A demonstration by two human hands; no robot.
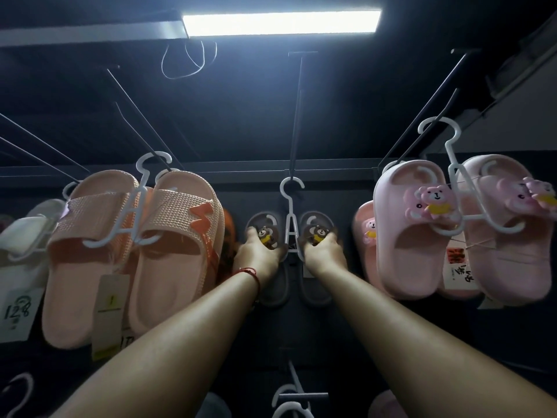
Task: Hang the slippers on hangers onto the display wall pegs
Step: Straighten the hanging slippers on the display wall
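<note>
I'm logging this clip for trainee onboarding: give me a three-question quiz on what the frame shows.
1. True or false: the white hanger of the dark bear slippers already has its hook over a peg.
2. Which pair hangs to the right of it? A) orange slides B) pink bear slippers C) white slippers
3. What does each hand hold, left hand and right hand?

Key: 1 true; 2 B; 3 one dark slipper each, gripped at the strap.
</note>
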